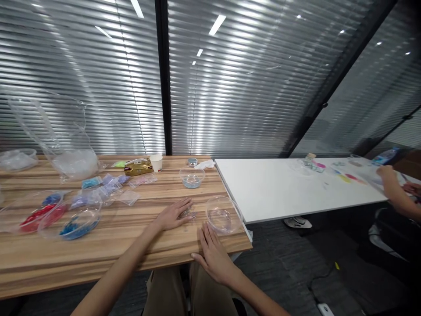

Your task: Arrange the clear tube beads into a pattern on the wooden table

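Note:
My left hand (173,214) lies flat on the wooden table with its fingers stretched out. Beside its fingertips is a little scatter of small, shiny, clear pieces (188,213), too fine to make out. My right hand (215,256) rests at the table's front edge, fingers extended and thumb apart, holding nothing I can see. Its fingertips are close to the near side of a clear round plastic bowl (223,215); whether they touch it I cannot tell. Farther back stands another clear bowl (191,179) with some bluish clear material in the bottom.
Left are clear bowls of red pieces (41,218) and blue pieces (70,228), and small plastic packets (108,186). Behind stand a gold packet (138,167), a paper cup (156,163) and a large clear bag (74,162). At a white table (263,193) another person's arm (399,193) shows.

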